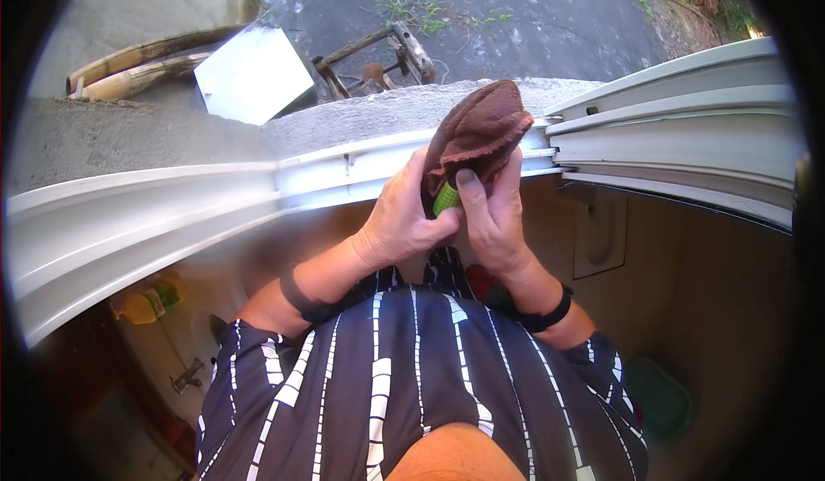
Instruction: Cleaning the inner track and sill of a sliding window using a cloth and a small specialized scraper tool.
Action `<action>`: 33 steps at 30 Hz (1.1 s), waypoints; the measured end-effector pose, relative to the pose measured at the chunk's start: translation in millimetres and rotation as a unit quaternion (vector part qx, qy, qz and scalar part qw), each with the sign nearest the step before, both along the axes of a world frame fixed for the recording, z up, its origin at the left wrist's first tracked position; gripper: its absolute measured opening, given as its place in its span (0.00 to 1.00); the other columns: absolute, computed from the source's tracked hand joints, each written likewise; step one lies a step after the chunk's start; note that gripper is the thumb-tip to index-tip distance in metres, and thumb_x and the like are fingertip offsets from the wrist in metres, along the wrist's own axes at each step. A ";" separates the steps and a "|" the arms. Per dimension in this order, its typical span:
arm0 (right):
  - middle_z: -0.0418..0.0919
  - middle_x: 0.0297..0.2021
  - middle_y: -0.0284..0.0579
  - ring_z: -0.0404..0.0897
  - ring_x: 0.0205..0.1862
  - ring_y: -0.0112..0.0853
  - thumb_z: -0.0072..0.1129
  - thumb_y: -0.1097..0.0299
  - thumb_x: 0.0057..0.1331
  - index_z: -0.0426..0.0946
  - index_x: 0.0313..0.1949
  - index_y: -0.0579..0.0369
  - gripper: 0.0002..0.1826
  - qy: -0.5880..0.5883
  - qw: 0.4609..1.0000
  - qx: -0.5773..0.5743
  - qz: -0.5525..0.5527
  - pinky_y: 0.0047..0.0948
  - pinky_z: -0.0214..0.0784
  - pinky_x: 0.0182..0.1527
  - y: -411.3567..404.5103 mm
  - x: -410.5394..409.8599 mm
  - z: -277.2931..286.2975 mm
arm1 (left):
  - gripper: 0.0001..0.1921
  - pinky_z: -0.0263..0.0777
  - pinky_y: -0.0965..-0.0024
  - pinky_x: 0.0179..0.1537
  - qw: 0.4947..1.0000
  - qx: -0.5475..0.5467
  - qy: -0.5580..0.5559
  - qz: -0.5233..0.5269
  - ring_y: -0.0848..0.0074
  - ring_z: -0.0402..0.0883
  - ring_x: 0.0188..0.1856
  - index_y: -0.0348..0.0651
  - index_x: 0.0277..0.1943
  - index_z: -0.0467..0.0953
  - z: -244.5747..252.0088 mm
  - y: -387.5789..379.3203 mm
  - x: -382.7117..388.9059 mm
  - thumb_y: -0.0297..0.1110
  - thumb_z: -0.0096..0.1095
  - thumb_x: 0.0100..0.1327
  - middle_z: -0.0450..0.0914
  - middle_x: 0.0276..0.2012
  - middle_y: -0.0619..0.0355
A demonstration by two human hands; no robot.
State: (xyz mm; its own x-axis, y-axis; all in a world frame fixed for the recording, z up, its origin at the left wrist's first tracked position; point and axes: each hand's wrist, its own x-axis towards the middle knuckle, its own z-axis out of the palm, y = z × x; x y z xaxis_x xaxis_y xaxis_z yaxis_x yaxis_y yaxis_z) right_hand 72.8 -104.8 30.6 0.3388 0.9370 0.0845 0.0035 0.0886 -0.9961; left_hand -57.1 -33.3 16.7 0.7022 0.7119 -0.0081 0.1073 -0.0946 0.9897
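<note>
A brown cloth piece with a frayed reddish edge (480, 126), perhaps a mop or cleaning-head cover, is raised before me at the window opening. My left hand (409, 213) grips its left side, with the thumb against a green cylindrical piece (446, 198) that pokes out from the cloth's underside. On the right side my right hand (493, 220) pinches the cloth's lower edge, its thumb beside the top of the green piece. Cloth and fingers hide the rest of the green piece.
White window-frame rails (348, 165) run across in front, with a sliding sash (677, 126) at right. Outside lie a concrete ledge (380, 110), a white panel (254, 75), bamboo poles (148, 68) and a wooden frame (374, 55). Indoors are a yellow bottle (145, 304), a tap (187, 376) and a green basin (657, 397).
</note>
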 end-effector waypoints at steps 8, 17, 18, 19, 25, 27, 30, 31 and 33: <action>0.74 0.52 0.48 0.74 0.55 0.30 0.57 0.67 0.72 0.48 0.68 0.61 0.33 0.081 0.992 -0.022 -0.098 0.30 0.68 0.57 6.2 4.8 -13.6 | 0.36 0.73 0.61 0.53 0.991 0.126 -0.018 0.049 0.53 0.79 0.51 0.38 0.70 0.60 1.1 0.4 9.1 0.27 0.63 0.57 0.76 0.51 0.40; 0.78 0.48 0.45 0.75 0.55 0.43 0.53 0.58 0.70 0.76 0.50 0.54 0.16 -0.492 0.856 0.002 -0.156 0.50 0.54 0.67 -33.3 57.4 -61.2 | 0.32 0.74 0.60 0.47 0.925 0.264 0.205 -0.181 0.55 0.80 0.44 0.51 0.67 0.70 21.4 53.6 -22.7 0.27 0.60 0.55 0.78 0.46 0.45; 0.78 0.50 0.43 0.74 0.57 0.42 0.51 0.60 0.70 0.77 0.49 0.52 0.14 -0.505 0.847 0.001 -0.165 0.50 0.55 0.67 -35.5 60.5 -70.5 | 0.32 0.75 0.60 0.45 0.915 0.289 0.200 -0.198 0.56 0.80 0.45 0.55 0.66 0.71 18.7 54.1 -23.1 0.28 0.62 0.55 0.77 0.46 0.46; 0.78 0.50 0.43 0.74 0.57 0.42 0.51 0.60 0.70 0.77 0.49 0.52 0.14 -0.505 0.847 0.000 -0.166 0.50 0.55 0.67 -37.5 63.5 -81.6 | 0.32 0.75 0.60 0.45 0.915 0.289 0.200 -0.199 0.56 0.80 0.45 0.55 0.66 0.71 16.9 53.3 -22.0 0.28 0.62 0.55 0.77 0.46 0.46; 0.77 0.51 0.39 0.73 0.58 0.38 0.48 0.59 0.72 0.76 0.51 0.49 0.15 -0.568 0.809 0.043 -0.144 0.46 0.57 0.64 -35.6 74.1 -107.2 | 0.29 0.77 0.60 0.40 0.869 0.367 0.287 -0.165 0.57 0.81 0.36 0.57 0.65 0.72 14.1 47.1 -7.6 0.33 0.66 0.58 0.76 0.38 0.48; 0.77 0.51 0.38 0.73 0.57 0.35 0.45 0.57 0.73 0.75 0.52 0.46 0.15 -0.576 0.800 0.059 -0.160 0.42 0.58 0.60 -33.5 71.1 -113.9 | 0.29 0.77 0.60 0.38 0.866 0.388 0.273 -0.158 0.58 0.80 0.34 0.57 0.65 0.73 11.0 45.6 -4.0 0.34 0.66 0.59 0.76 0.37 0.48; 0.76 0.51 0.37 0.73 0.58 0.34 0.43 0.55 0.74 0.75 0.51 0.45 0.15 -0.591 0.787 0.062 -0.163 0.38 0.56 0.58 -32.8 70.3 -118.6 | 0.27 0.76 0.59 0.35 0.860 0.416 0.252 -0.151 0.58 0.80 0.31 0.57 0.64 0.73 6.7 43.0 3.7 0.35 0.65 0.61 0.75 0.34 0.47; 0.76 0.51 0.37 0.73 0.58 0.34 0.43 0.55 0.74 0.75 0.51 0.45 0.15 -0.592 0.787 0.061 -0.164 0.38 0.56 0.58 -32.2 70.1 -118.7 | 0.26 0.76 0.59 0.34 0.858 0.424 0.246 -0.152 0.57 0.80 0.31 0.57 0.64 0.74 5.7 41.9 8.0 0.34 0.64 0.61 0.75 0.33 0.46; 0.75 0.50 0.41 0.73 0.57 0.39 0.41 0.57 0.75 0.73 0.51 0.49 0.16 -0.593 0.786 0.078 -0.156 0.40 0.57 0.58 -31.2 70.7 -118.7 | 0.25 0.76 0.58 0.33 0.861 0.422 0.238 -0.155 0.57 0.80 0.31 0.57 0.63 0.74 7.2 39.9 22.0 0.34 0.63 0.62 0.75 0.32 0.45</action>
